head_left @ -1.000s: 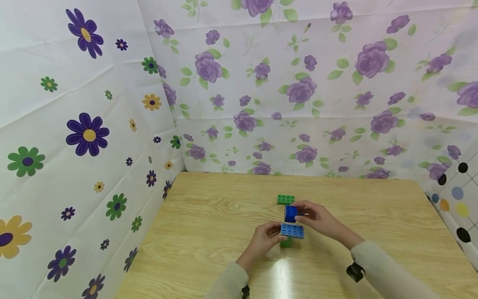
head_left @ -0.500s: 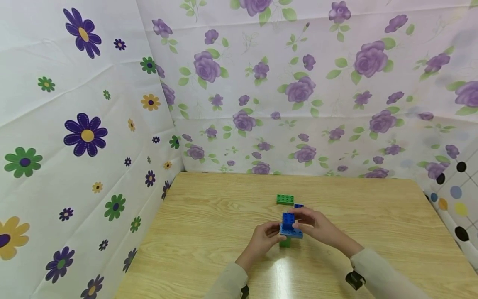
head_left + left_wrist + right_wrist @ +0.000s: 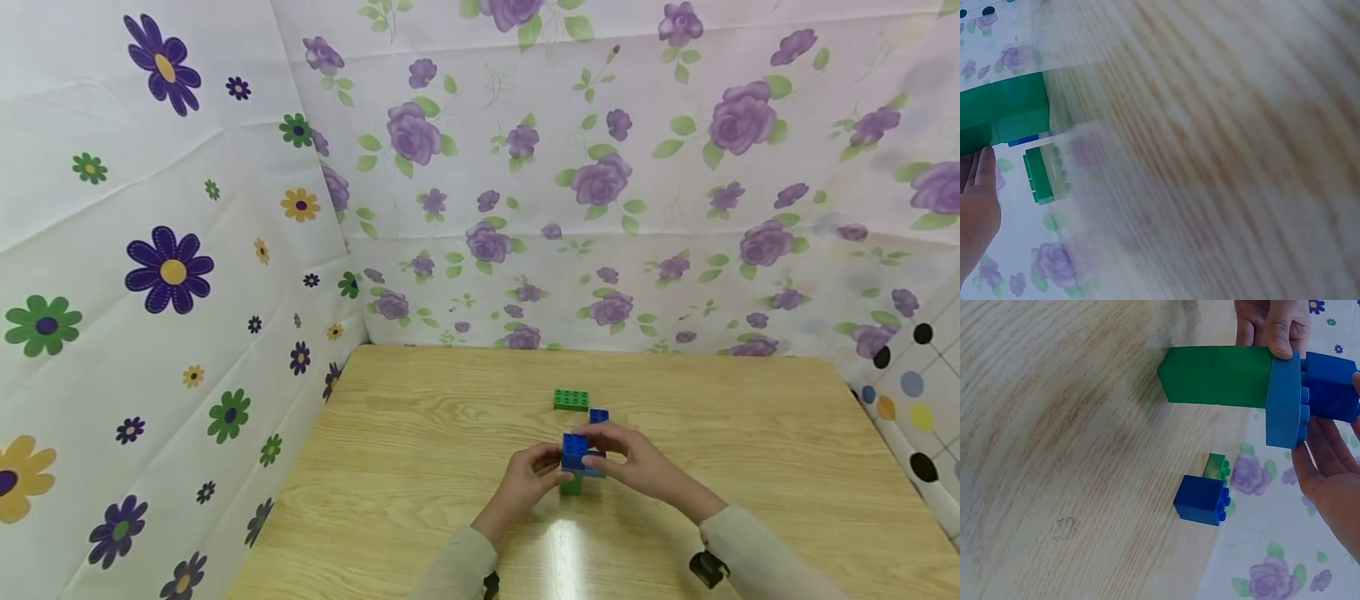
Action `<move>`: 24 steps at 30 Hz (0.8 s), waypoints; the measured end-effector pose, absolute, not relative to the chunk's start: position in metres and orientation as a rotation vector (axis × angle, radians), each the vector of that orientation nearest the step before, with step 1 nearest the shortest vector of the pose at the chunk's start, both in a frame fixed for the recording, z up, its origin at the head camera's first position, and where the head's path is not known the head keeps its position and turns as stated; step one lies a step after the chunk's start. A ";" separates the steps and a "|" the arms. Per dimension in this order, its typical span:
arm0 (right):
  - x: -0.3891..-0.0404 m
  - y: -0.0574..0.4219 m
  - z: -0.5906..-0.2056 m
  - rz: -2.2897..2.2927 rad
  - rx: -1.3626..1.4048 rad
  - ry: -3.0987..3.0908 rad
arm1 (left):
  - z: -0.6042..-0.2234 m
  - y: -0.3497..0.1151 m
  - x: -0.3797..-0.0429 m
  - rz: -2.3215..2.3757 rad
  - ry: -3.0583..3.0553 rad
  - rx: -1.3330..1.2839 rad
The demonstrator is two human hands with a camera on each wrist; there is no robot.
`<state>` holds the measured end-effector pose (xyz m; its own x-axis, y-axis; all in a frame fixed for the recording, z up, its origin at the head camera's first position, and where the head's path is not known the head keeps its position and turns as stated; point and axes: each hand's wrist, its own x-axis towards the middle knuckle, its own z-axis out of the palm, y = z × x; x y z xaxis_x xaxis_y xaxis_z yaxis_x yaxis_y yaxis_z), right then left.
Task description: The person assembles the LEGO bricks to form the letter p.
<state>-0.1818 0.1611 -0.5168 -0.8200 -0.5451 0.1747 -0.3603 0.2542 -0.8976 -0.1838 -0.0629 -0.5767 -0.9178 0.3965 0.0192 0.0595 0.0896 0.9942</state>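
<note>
R grip point(image 3: 636, 461) is pinching a dark blue block point(image 3: 1330, 386) against a lt. blue block point(image 3: 1283, 403). L grip point(image 3: 529, 473) is holding that one, w/ 2 green blocks point(image 3: 1235, 376) under it. Another blue block point(image 3: 1197, 499) & a green brick point(image 3: 572, 400) are sitting farther back on the desk point(image 3: 435, 417).

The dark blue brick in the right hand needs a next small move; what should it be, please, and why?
Probably press the dark blue brick straight down onto the light blue brick: the right hand holds it over one end, studs seem to show between the two in the right wrist view, and the left hand grips the lower one.
</note>
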 end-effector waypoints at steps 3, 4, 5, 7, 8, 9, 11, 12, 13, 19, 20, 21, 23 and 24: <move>-0.181 0.161 -0.517 -1.606 -0.862 2.353 | -0.577 -0.063 -0.184 1.906 2.125 0.466; -0.180 0.161 -0.517 -1.606 -0.861 2.356 | -0.578 -0.063 -0.184 1.907 2.130 0.478; -0.180 0.161 -0.518 -1.603 -0.862 2.360 | -0.578 -0.063 -0.184 1.907 2.130 0.472; -0.181 0.161 -0.519 -1.600 -0.868 2.369 | -0.578 -0.063 -0.184 1.908 2.129 0.463; -0.181 0.160 -0.519 -1.600 -0.866 2.372 | -0.578 -0.063 -0.184 1.909 2.125 0.459; -0.181 0.160 -0.519 -1.599 -0.867 2.377 | -0.578 -0.063 -0.184 1.909 2.124 0.455; -0.182 0.159 -0.520 -1.601 -0.866 2.383 | -0.577 -0.063 -0.184 1.905 2.124 0.446; -0.182 0.159 -0.520 -1.605 -0.863 2.381 | -0.577 -0.063 -0.184 1.904 2.124 0.446; -0.182 0.159 -0.521 -1.610 -0.862 2.381 | -0.576 -0.063 -0.184 1.900 2.123 0.440; -0.182 0.157 -0.524 -1.648 -0.819 2.359 | -0.575 -0.063 -0.184 1.900 2.113 0.425; -0.182 0.156 -0.525 -1.659 -0.803 2.357 | -0.576 -0.063 -0.184 1.902 2.112 0.422; -0.182 0.156 -0.526 -1.669 -0.785 2.360 | -0.576 -0.063 -0.184 1.905 2.111 0.425; -0.181 0.155 -0.529 -1.687 -0.775 2.369 | -0.577 -0.063 -0.184 1.907 2.114 0.431; -0.181 0.155 -0.530 -1.693 -0.769 2.377 | -0.578 -0.063 -0.184 1.907 2.116 0.436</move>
<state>-0.1806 0.1545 -0.5298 -0.8630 -0.4690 0.1877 -0.3306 0.2434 -0.9118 -0.1844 -0.0629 -0.5780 -0.9214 0.3886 0.0084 0.0488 0.0941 0.9944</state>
